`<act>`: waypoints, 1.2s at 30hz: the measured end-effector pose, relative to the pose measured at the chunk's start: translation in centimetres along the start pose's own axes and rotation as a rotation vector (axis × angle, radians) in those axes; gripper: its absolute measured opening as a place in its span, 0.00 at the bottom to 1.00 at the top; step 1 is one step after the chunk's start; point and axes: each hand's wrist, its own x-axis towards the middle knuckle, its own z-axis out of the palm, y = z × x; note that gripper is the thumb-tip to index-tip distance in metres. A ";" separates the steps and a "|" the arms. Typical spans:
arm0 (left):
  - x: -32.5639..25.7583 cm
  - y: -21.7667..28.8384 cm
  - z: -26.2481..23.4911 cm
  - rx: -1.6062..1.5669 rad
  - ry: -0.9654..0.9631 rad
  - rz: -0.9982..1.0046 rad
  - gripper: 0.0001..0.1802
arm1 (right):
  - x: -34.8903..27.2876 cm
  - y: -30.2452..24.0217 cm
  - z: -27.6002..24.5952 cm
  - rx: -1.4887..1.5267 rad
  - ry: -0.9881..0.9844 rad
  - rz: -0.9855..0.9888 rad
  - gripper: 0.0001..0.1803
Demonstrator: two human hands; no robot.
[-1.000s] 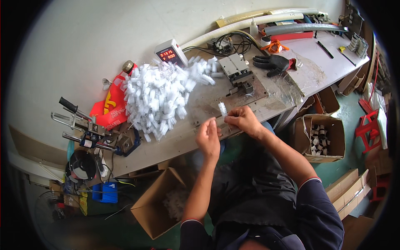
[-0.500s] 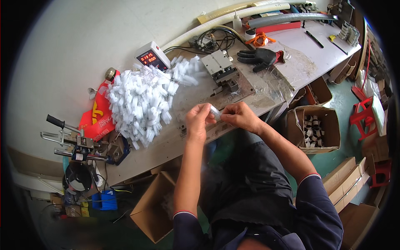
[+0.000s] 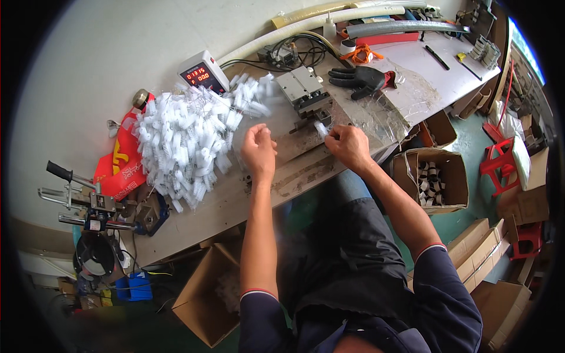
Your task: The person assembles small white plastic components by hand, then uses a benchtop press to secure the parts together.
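A small white ribbed plastic piece [image 3: 321, 129] is pinched between the fingertips of my right hand [image 3: 351, 147]. The piece is at the near end of a metal clamping fixture [image 3: 306, 93] bolted to the bench; whether they touch I cannot tell. My left hand [image 3: 259, 152] is raised over the bench, its fingers loosely curled and apart with nothing visible in them. Just left of that hand rises a big heap of similar white ribbed plastic pieces [image 3: 185, 138], some with thin bristle-like strands.
Behind the heap stands a box with a red digital display [image 3: 203, 73]. A black work glove [image 3: 362, 81] lies right of the fixture. At the left bench edge is a hand-lever press [image 3: 100, 206]. Cardboard boxes [image 3: 406, 182] [image 3: 203, 300] stand on the floor beside and under the bench.
My hands have parted. The right one has carried the white ribbed piece forward to the fixture, and the left has let go and moved left toward the heap. The view has shifted slightly.
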 end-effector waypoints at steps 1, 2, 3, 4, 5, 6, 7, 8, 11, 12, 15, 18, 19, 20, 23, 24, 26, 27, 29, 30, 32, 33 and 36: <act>-0.3 0.1 0.2 0.002 -0.009 0.016 0.10 | 0.1 -0.1 0.3 0.001 0.028 -0.007 0.11; -0.5 0.2 0.3 0.004 -0.016 0.032 0.10 | 0.2 0.0 0.5 -0.009 0.023 -0.003 0.11; -0.5 -0.1 0.3 -0.001 -0.011 0.026 0.10 | 0.4 -0.2 0.8 -0.023 0.045 -0.003 0.11; -0.4 -0.4 0.4 0.027 -0.012 0.071 0.10 | 0.5 -0.3 1.1 -0.038 0.066 -0.004 0.11; -0.3 -0.8 0.4 0.056 -0.014 0.116 0.09 | 0.7 -0.5 1.2 -0.044 0.060 -0.007 0.11; -0.2 -0.8 0.4 0.052 -0.011 0.109 0.09 | 0.7 -0.7 1.4 -0.052 0.077 0.008 0.11; -0.2 -0.7 0.4 0.055 -0.013 0.121 0.09 | 0.8 -0.9 1.5 -0.060 0.095 0.022 0.11; -0.2 -0.7 0.4 0.058 -0.015 0.134 0.09 | 0.8 -0.9 1.6 -0.066 0.090 0.023 0.11; -0.3 -0.4 0.2 0.047 -0.024 0.101 0.11 | 1.0 -1.0 2.0 -0.085 0.104 0.034 0.11; -0.2 -0.4 0.1 0.045 -0.021 0.098 0.11 | 1.0 -1.2 2.1 -0.084 0.110 0.040 0.11; -0.2 -0.4 0.0 0.097 -0.023 0.120 0.11 | 1.2 -1.5 2.2 -0.089 0.116 0.054 0.11; -0.3 -0.4 0.1 0.077 -0.018 0.120 0.11 | 1.3 -1.3 2.5 -0.096 0.135 0.059 0.11; -0.2 -0.5 0.1 0.095 -0.029 0.136 0.10 | 1.3 -1.1 2.6 -0.097 0.152 0.055 0.11; -0.2 -0.6 0.1 0.113 -0.040 0.153 0.09 | 1.2 -1.0 2.6 -0.098 0.151 0.052 0.11; 0.0 -1.2 0.0 0.125 -0.021 0.212 0.09 | 1.1 -0.9 2.9 -0.042 0.171 0.034 0.11; 0.0 -1.4 0.0 0.123 -0.015 0.211 0.09 | 1.1 -0.8 3.0 -0.050 0.185 0.038 0.11; 0.2 -1.8 0.1 0.135 -0.008 0.260 0.09 | 1.0 -0.9 3.2 -0.059 0.194 0.034 0.11; 0.1 -1.7 0.1 0.132 -0.002 0.258 0.09 | 1.0 -0.9 3.3 -0.068 0.217 0.031 0.11; 0.0 -1.6 0.2 0.124 -0.009 0.253 0.09 | 0.8 -0.9 3.5 -0.081 0.237 0.023 0.11; 0.1 -1.6 0.1 0.121 0.000 0.251 0.09 | 0.8 -1.0 3.5 -0.073 0.239 0.037 0.11; 0.1 -1.8 0.1 0.143 0.010 0.297 0.08 | 0.7 -1.1 3.6 -0.068 0.237 0.043 0.11; 0.1 -1.8 0.1 0.139 0.017 0.296 0.08 | 0.7 -1.0 3.7 -0.082 0.245 0.035 0.12; 0.1 -1.7 0.3 0.119 0.036 0.303 0.08 | 0.8 -0.8 4.1 -0.136 0.265 -0.002 0.12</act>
